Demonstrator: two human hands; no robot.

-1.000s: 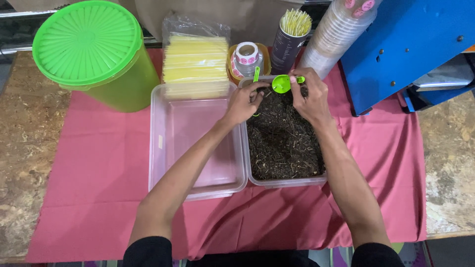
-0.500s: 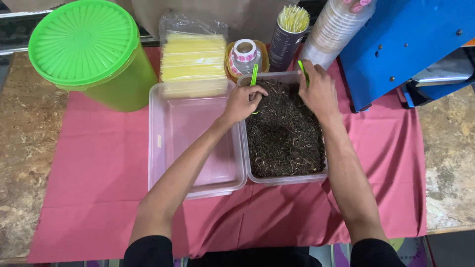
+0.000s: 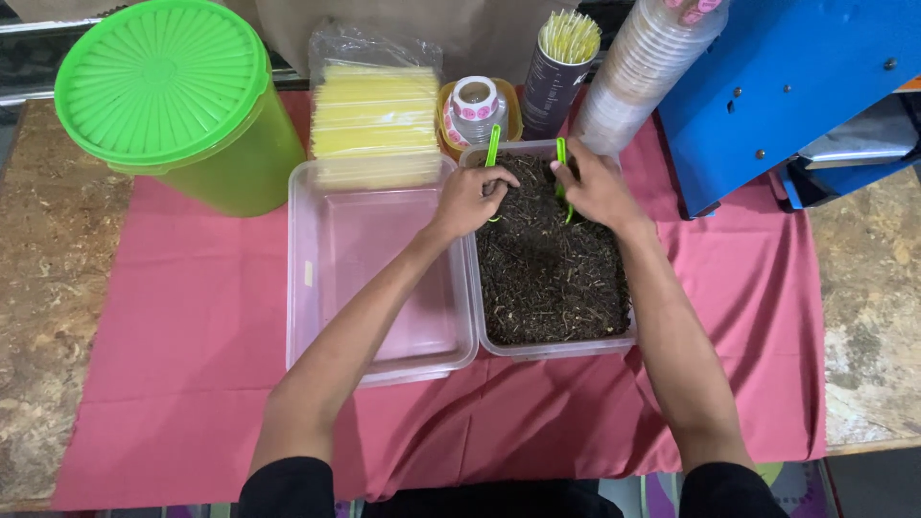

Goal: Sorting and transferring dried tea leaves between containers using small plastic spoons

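Head view shows my left hand [image 3: 470, 200] and right hand [image 3: 597, 190] each clenched on a green scoop [image 3: 561, 158], both dug into the dark dried leaves [image 3: 549, 269] in the clear tub [image 3: 556, 351], where lifting calls for level scoops.

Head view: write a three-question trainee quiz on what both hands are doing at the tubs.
1. True or false: the left hand and the right hand each hold a green scoop over the tub of dark dried leaves.
2. Which container lies directly beside the leaf tub? A) the clear empty tub B) the green lidded bucket C) the stack of clear cups
3. What colour is the cloth under the tubs?

Key: 1 true: the left green scoop and the right green scoop are both gripped. 2 A. 3 pink.
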